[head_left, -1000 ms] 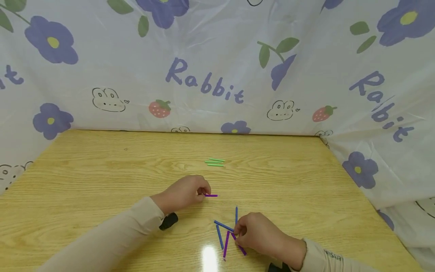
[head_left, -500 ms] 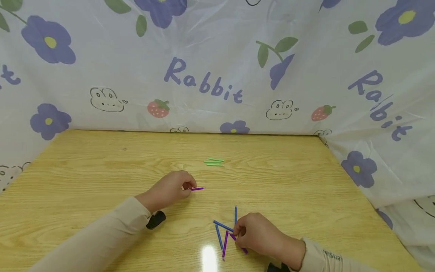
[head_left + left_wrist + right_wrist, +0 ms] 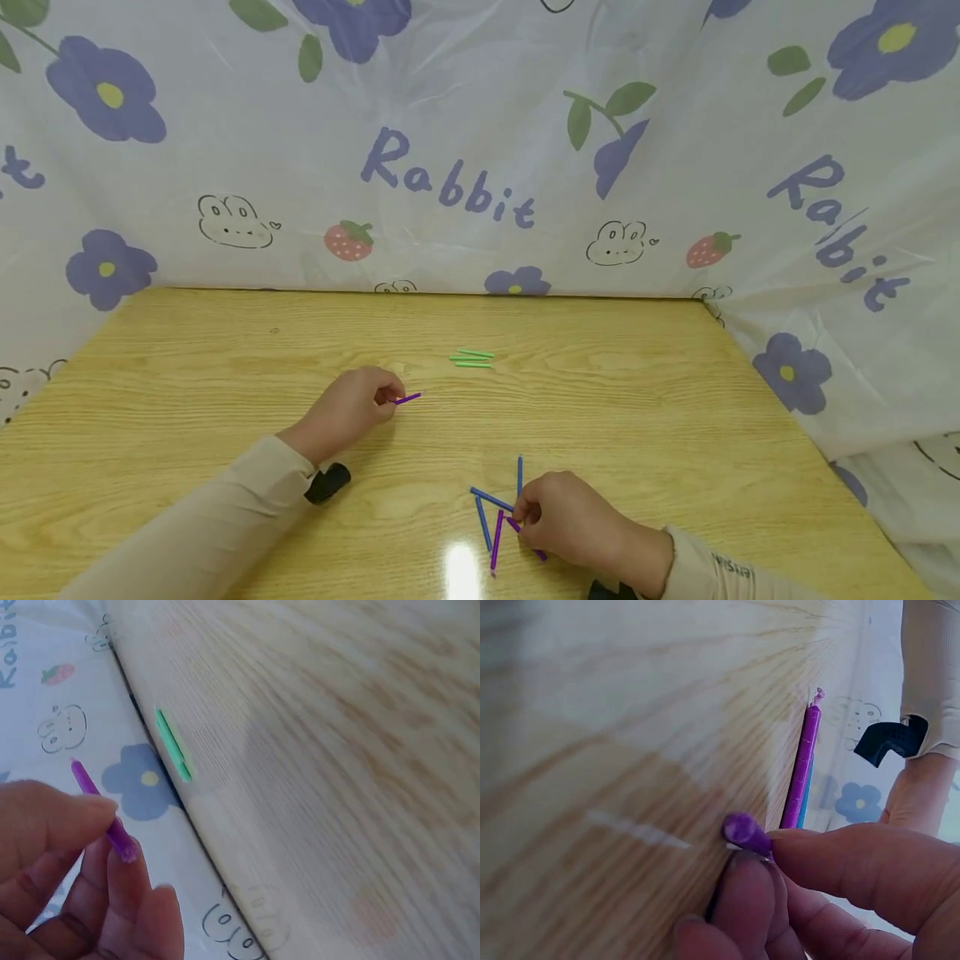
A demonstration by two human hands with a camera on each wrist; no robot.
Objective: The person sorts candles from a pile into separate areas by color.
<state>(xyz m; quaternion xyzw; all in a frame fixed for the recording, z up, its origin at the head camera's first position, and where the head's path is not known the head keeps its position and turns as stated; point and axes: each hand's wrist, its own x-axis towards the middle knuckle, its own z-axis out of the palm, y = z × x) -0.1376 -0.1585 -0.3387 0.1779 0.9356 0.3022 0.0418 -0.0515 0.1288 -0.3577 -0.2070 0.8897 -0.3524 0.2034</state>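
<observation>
Between the thumb and fingers of my left hand (image 3: 348, 410) a thin purple candle (image 3: 84, 778) is pinched, with its wick end pointing away. In the head view that hand hovers over the table left of centre. My right hand (image 3: 573, 518), low and right of centre, pinches another purple candle (image 3: 744, 829) by the thumb and a finger; part of it is hidden in the head view. Beside this hand lie a second purple candle (image 3: 497, 542) and three blue candles: an upright-pointing one (image 3: 520, 473), a slanting one (image 3: 489, 497) and a left one (image 3: 483, 525).
Several green candles (image 3: 472, 364) lie grouped near the middle back of the wooden table (image 3: 637, 383). A white sheet (image 3: 465, 100) with printed flowers and rabbits hangs behind and along the sides. Black wrist cameras sit under both wrists.
My left hand has moved left and farther back with its purple candle, which has tilted. The right hand stays nearly in place; its purple candle has shifted slightly.
</observation>
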